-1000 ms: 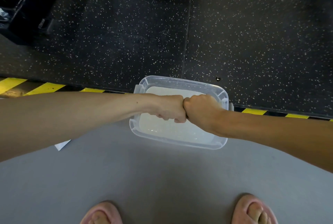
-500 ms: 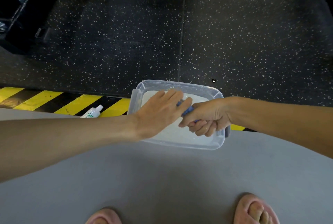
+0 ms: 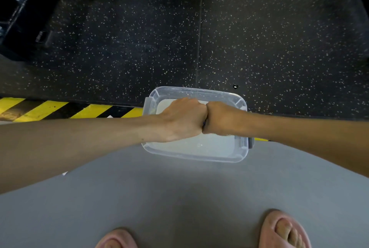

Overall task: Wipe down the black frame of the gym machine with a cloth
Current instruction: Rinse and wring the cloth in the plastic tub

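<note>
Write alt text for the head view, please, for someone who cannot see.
Left hand and right hand meet fist to fist, gripping a barely visible blue cloth above a clear tub of cloudy water on the floor. The black frame stands at upper left.

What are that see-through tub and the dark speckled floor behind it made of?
The tub looks like clear, glossy plastic: the ground shows through its walls and the rim catches light. The dark floor is probably matte rubber matting: black with pale flecks, and a seam between tiles.
</note>
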Demonstrator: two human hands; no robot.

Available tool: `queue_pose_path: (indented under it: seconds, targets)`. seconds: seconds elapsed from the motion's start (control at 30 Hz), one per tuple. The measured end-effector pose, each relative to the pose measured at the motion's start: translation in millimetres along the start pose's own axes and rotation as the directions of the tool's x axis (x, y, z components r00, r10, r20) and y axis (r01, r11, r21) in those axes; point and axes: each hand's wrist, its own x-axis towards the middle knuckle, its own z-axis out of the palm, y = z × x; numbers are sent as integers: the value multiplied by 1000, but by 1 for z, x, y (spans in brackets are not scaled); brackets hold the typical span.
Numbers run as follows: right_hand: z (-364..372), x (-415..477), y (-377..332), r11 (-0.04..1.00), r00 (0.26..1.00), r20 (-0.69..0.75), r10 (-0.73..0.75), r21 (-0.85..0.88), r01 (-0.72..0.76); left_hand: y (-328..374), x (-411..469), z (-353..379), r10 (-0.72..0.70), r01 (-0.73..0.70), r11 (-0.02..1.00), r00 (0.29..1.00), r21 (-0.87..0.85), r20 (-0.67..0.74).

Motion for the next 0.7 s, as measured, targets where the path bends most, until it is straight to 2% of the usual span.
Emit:
queue_pose_path:
  seconds: [0.07, 0.13, 0.23, 0.3, 0.43, 0.5, 0.57, 0.6, 0.63, 0.67, 0.7]
  targets:
    - [7, -3, 3, 997, 994, -93, -61, -54, 56, 0, 1, 5, -71, 78, 984, 996, -163, 53]
    - [9, -6, 5, 975, 975, -166, -146, -193, 113, 0, 3, 6, -141, 182, 907, 981, -381, 132]
    - [9, -4, 8, 894, 930, -214, -299, -403, 195, -1, 5, 5, -160, 351, 664, 929, -660, 334]
    - [13, -2, 12, 818, 889, -210, -407, -518, 252, 0, 1, 4, -103, 439, 538, 881, -719, 462]
    - [9, -1, 21, 680, 811, -161, -563, -648, 343, -2, -3, 5, 48, 527, 362, 813, -769, 580]
    - [2, 1, 25, 620, 727, -153, -670, -654, 434, -4, -3, 5, 144, 569, 238, 781, -787, 608]
    - [-1, 5, 33, 565, 625, -196, -755, -678, 470, -8, -2, 4, 242, 594, 159, 751, -788, 615]
    - [-1, 7, 35, 555, 604, -211, -769, -689, 466, -9, -2, 2, 272, 597, 152, 741, -788, 614]
    - [-3, 7, 34, 558, 629, -196, -752, -698, 450, -10, 0, 0, 274, 593, 167, 739, -787, 615]
    - [-6, 5, 29, 593, 697, -196, -690, -706, 388, -10, 2, -3, 226, 573, 221, 757, -789, 613]
    - [-7, 1, 22, 657, 768, -218, -602, -682, 322, -10, 4, -6, 129, 522, 328, 801, -787, 585]
